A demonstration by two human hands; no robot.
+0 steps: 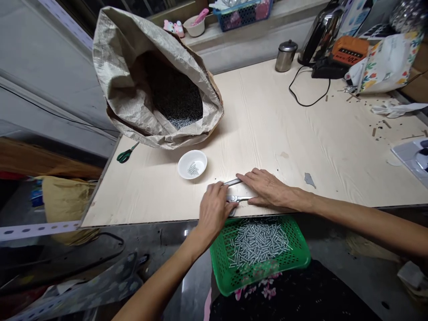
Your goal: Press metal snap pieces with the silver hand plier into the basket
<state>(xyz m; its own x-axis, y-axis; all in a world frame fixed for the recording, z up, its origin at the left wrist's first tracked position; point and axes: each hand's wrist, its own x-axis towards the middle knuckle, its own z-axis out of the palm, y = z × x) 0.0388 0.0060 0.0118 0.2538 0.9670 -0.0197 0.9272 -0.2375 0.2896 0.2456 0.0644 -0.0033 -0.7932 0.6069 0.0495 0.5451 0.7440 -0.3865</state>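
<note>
My left hand (213,207) is closed over one end of a silver metal tool (238,198) at the table's front edge. The tool has two slim arms with a gap between them and a round, rivet-like spot; its exact kind is unclear. At the other end, the fingers and thumb of my right hand (267,189) grip the arms. A white bowl (186,169) with a few small metal screws or pins stands just beyond my left hand. Below my hands, a green plastic basket (299,243) holds many small silver screw-like pieces (261,240).
A large open woven sack (117,84) with dark metal pieces inside stands at the back left. Green-handled scissors (125,155) lie left of it. Farther back are a metal canister (286,55), a kettle (319,33) and a black cable (301,104).
</note>
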